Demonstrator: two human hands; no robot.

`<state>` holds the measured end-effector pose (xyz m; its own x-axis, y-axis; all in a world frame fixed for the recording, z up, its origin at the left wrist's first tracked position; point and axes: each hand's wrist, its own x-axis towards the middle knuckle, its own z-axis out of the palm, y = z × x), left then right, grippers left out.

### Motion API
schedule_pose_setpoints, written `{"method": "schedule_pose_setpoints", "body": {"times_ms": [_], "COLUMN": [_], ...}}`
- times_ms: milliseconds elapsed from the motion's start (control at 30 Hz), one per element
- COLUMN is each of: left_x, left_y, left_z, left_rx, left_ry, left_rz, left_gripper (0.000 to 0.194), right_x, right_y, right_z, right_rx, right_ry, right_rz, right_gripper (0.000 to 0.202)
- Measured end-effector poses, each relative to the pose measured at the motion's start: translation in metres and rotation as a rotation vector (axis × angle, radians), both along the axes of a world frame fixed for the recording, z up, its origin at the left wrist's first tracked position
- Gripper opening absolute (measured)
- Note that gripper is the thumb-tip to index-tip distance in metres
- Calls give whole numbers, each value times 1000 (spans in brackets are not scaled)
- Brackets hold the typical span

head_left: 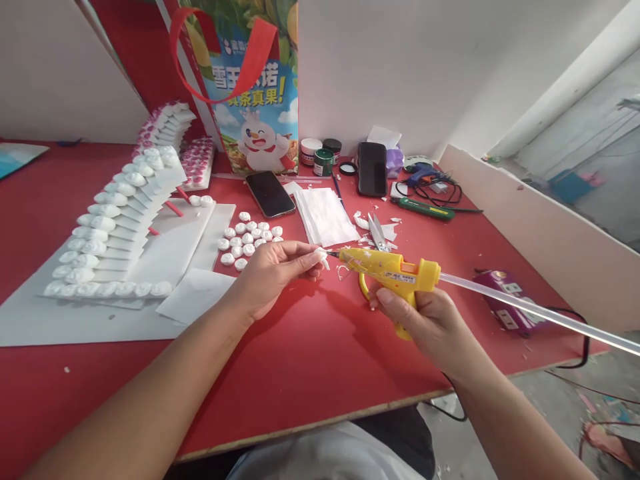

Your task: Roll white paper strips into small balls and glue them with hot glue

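Observation:
Between the fingertips of my left hand (pixel 280 270) is a small white rosette (pixel 323 259), partly hidden by the fingers. My right hand (pixel 430 320) is wrapped round the handle of a yellow hot glue gun (pixel 385 270), its nozzle pointing left and meeting the rosette. A long clear glue stick (pixel 520 307) juts from the gun's back end. Several finished white rosettes (pixel 249 250) lie grouped just beyond my left hand. At the left stands a curved stepped white model (pixel 125 227) edged with rows of similar rosettes.
Behind the hands lie white paper sheets (pixel 325 217), scissors (pixel 377 233), two phones (pixel 270 193) and a green-handled tool (pixel 425 208). Paint jars (pixel 323 162) stand by a tall printed bag (pixel 260 113). A purple box (pixel 510 300) sits right, and a cord hangs over the red table's (pixel 300 380) edge.

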<state>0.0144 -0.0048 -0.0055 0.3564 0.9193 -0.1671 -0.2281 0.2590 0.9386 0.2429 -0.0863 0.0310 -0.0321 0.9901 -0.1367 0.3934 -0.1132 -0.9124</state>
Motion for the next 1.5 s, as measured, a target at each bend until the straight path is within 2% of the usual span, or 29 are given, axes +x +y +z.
{"method": "schedule_pose_setpoints", "body": {"times_ms": [500, 767, 1000, 1500], "left_x": [0, 0, -3, -3], "left_y": [-1, -1, 1, 0], "left_z": [3, 9, 7, 9], "left_rx": [-5, -74, -152, -152], "left_ry": [-14, -112, -170, -178], "left_rz": [12, 7, 16, -33], "left_gripper": [22, 23, 23, 20], "right_x": [-8, -9, -8, -13], "right_y": [3, 3, -1, 3], "right_z": [-1, 2, -2, 5], "right_rx": [94, 93, 51, 96], "right_ry": [-162, -125, -119, -110], "right_rz": [24, 58, 50, 37], "right_gripper": [43, 42, 44, 45]}}
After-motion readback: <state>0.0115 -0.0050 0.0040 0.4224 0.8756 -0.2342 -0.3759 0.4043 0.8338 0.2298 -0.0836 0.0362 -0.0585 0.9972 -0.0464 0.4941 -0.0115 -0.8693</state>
